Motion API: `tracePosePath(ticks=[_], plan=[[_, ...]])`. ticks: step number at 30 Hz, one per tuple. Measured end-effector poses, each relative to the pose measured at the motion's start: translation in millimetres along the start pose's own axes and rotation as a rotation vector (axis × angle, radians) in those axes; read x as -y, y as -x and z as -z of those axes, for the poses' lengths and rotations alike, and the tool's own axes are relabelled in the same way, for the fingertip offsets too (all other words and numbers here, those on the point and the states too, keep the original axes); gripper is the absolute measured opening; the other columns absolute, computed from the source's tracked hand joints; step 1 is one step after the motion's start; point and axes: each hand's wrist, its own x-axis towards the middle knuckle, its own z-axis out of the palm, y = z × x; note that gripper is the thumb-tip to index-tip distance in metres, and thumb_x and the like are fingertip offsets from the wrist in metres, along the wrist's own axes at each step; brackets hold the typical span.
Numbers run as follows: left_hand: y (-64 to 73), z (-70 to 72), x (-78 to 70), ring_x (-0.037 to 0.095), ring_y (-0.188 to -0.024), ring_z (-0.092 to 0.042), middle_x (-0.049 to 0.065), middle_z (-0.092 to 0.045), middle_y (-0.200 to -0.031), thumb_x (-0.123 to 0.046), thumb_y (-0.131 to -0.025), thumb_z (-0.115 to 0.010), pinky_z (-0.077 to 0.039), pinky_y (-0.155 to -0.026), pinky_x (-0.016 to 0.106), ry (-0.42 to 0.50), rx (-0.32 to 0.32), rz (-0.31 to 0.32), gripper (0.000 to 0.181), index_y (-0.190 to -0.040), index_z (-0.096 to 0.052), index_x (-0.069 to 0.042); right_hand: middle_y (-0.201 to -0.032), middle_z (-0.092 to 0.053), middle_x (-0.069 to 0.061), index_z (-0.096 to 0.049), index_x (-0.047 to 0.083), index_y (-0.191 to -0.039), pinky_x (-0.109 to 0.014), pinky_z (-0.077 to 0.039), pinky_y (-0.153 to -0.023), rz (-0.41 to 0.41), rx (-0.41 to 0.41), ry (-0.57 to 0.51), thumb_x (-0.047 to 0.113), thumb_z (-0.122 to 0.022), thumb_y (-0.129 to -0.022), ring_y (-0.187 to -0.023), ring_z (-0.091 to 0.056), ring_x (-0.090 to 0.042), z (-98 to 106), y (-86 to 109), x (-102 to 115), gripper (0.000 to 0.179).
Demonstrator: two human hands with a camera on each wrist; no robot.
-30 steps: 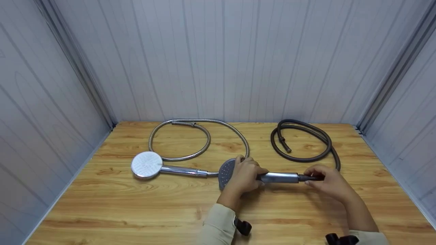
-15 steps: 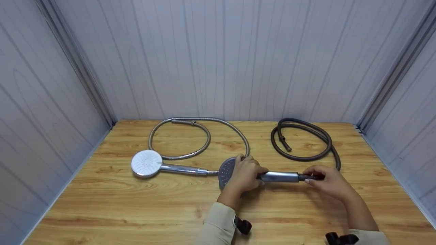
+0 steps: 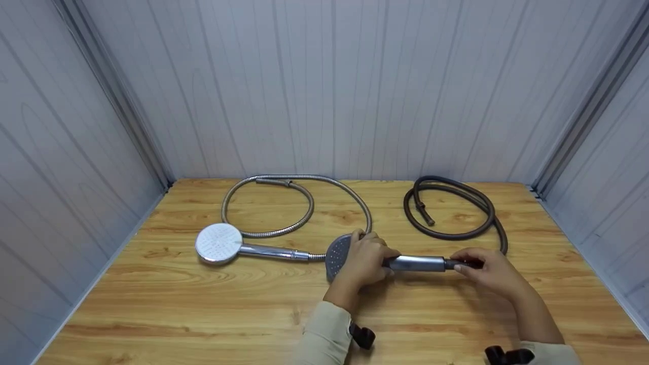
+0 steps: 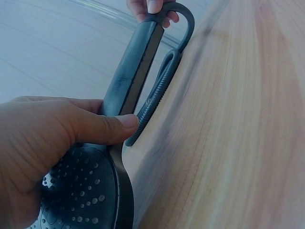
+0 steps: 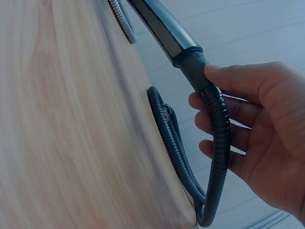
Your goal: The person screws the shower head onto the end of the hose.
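My left hand [image 3: 366, 259] grips a dark grey shower head [image 3: 336, 257] at the neck, where the round spray face meets the handle. In the left wrist view the thumb lies across the handle [image 4: 126, 76] and dotted nozzles show below it. Against the handle's end sits the connector [image 5: 194, 71] of a black shower hose [image 5: 219, 138]. My right hand [image 3: 489, 271] pinches that connector between thumb and fingers. Beyond the hands, the rest of the black hose [image 3: 456, 236] lies coiled on the table. How far the connector is threaded is hidden.
To the left lies a chrome shower head [image 3: 219, 243] with a silver hose [image 3: 276, 235] looped behind it. Part of that hose runs up close to my left hand. Pale panel walls [image 3: 334, 91] enclose the wooden table [image 3: 213, 314] at the back and sides.
The right thumb and fingers shift slightly on the hose connector. My left hand and the dark shower head stay in place.
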Motion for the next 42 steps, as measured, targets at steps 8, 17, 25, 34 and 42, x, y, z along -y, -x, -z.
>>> tracePosePath(ticks=[8, 17, 25, 34, 42], plan=[[-0.4, 1.0, -0.4, 0.009, -0.090, -0.054, -0.014, -0.069, -0.092, -0.034, -0.072, -0.085, -0.032, -0.097, 0.045, 0.019, 0.006, 0.009, 0.036, -0.107, -0.076, -0.036, -0.109, -0.068, -0.005, -0.070, 0.009, -0.112, -0.028, -0.050, -0.078, -0.025, 0.001, -0.021, 0.027, -0.069, -0.092, -0.096, -0.061, -0.018, 0.6, 0.2, 1.8, 0.027], [-0.1, 1.7, 0.3, 0.010, -0.091, -0.054, -0.014, -0.070, -0.092, -0.034, -0.074, -0.085, -0.031, -0.100, 0.047, 0.032, -0.007, 0.006, 0.035, -0.108, -0.076, -0.035, -0.103, -0.067, -0.004, -0.070, 0.005, -0.108, -0.028, -0.051, -0.076, 0.044, -0.084, -0.035, 0.011, -0.075, -0.085, -0.088, -0.061, -0.016, -1.7, 0.5, 1.7, 0.024], [0.9, 1.8, 0.7, 0.009, -0.089, -0.053, -0.014, -0.069, -0.090, -0.032, -0.072, -0.086, -0.031, -0.099, 0.047, 0.052, -0.017, 0.004, 0.035, -0.106, -0.077, -0.035, -0.097, -0.067, 0.002, -0.072, 0.014, -0.101, -0.028, -0.052, -0.074, 0.084, -0.103, -0.026, 0.007, -0.076, -0.083, -0.084, -0.062, -0.014, -2.5, -0.6, 0.1, 0.019], [0.4, 3.1, 0.1, 0.009, -0.090, -0.053, -0.014, -0.069, -0.090, -0.031, -0.072, -0.086, -0.031, -0.099, 0.047, 0.052, -0.001, 0.012, 0.035, -0.106, -0.076, -0.035, -0.097, -0.067, 0.001, -0.072, 0.015, -0.100, -0.027, -0.052, -0.072, 0.072, -0.083, -0.033, 0.010, -0.075, -0.085, -0.084, -0.062, -0.015, -2.6, -0.8, -0.4, 0.016], [-0.1, 2.9, 0.2, 0.008, -0.090, -0.053, -0.014, -0.069, -0.089, -0.031, -0.071, -0.086, -0.031, -0.100, 0.047, 0.062, 0.007, 0.017, 0.036, -0.106, -0.077, -0.035, -0.096, -0.067, 0.001, -0.073, 0.013, -0.101, -0.027, -0.051, -0.071, 0.054, -0.075, -0.029, 0.012, -0.075, -0.085, -0.082, -0.060, -0.015, -2.3, -1.0, -0.4, 0.016]])
